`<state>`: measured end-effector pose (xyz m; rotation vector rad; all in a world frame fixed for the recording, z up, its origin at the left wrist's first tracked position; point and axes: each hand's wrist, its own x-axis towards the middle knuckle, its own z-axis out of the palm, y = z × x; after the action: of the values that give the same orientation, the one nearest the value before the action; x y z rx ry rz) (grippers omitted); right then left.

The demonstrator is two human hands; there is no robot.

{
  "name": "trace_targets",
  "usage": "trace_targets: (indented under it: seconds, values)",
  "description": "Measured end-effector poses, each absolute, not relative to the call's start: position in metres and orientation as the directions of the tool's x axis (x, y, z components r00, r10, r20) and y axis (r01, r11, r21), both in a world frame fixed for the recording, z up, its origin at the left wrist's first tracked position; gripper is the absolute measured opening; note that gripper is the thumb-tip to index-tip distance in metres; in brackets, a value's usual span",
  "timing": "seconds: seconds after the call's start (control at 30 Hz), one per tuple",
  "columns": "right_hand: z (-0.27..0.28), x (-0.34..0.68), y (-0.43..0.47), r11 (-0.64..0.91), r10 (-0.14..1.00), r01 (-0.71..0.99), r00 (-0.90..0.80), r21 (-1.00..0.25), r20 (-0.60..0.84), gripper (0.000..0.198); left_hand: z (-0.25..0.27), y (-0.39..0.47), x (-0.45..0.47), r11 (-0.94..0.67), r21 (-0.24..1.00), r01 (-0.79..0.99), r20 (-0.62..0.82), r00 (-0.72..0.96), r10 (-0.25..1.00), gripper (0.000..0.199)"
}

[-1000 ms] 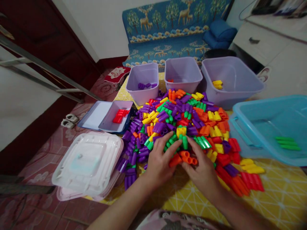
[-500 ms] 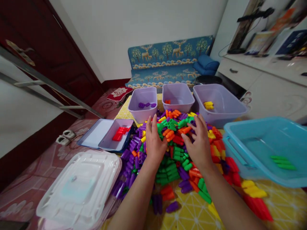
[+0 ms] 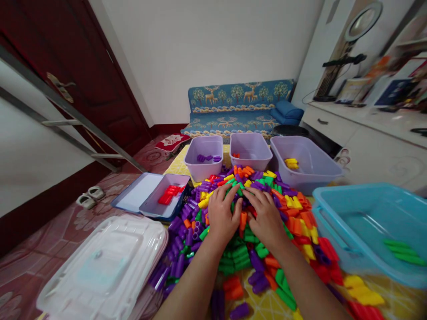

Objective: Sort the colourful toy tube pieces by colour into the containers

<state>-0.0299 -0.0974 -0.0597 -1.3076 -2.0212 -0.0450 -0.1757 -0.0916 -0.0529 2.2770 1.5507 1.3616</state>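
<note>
A heap of bullet-shaped plastic toy blocks (image 3: 190, 231) in purple, green, orange, yellow and red covers the middle of the table. My left hand (image 3: 223, 218) lies on the heap, fingers stretched forward over the blocks. Close beside it, my right hand (image 3: 267, 220) rests on the heap too, its fingers reaching inward. An orange block (image 3: 243, 219) shows between the two hands. Whatever lies under the palms is hidden. Green blocks (image 3: 235, 258) are bunched just below the wrists.
Behind the heap stand three lilac bins, holding purple (image 3: 204, 171), orange (image 3: 250, 164) and yellow (image 3: 307, 180) blocks. A blue tub (image 3: 333, 231) at right contains green ones. At left are a shallow box (image 3: 150, 206) with red blocks and stacked white lids (image 3: 106, 262).
My hands have moved closer together and down onto the heap, covering blocks that showed between them. The view has tilted up slightly.
</note>
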Motion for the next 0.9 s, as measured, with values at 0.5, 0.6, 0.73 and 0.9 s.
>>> trace_targets:
  seconds: [0.5,0.6,0.73,0.9]
  values:
    - [-0.052,-0.031,-0.103,0.465,0.769,0.816,-0.181,-0.342,0.613,0.049,-0.055,-0.095,-0.176,-0.558,0.609,0.563,0.661,0.027,0.750,0.017]
    - [-0.050,-0.030,-0.103,0.462,0.768,0.819,-0.177,-0.340,0.616,0.038,-0.055,-0.095,-0.177,-0.557,0.616,0.557,0.655,0.030,0.755,0.017]
    - [-0.045,-0.027,-0.105,0.453,0.739,0.813,-0.113,-0.366,0.664,0.023,-0.056,-0.095,-0.177,-0.567,0.616,0.547,0.661,0.034,0.750,0.021]
    - [-0.035,-0.012,-0.108,0.418,0.718,0.652,0.189,-0.632,0.669,0.024,-0.059,-0.094,-0.178,-0.558,0.597,0.577,0.662,0.039,0.748,0.020]
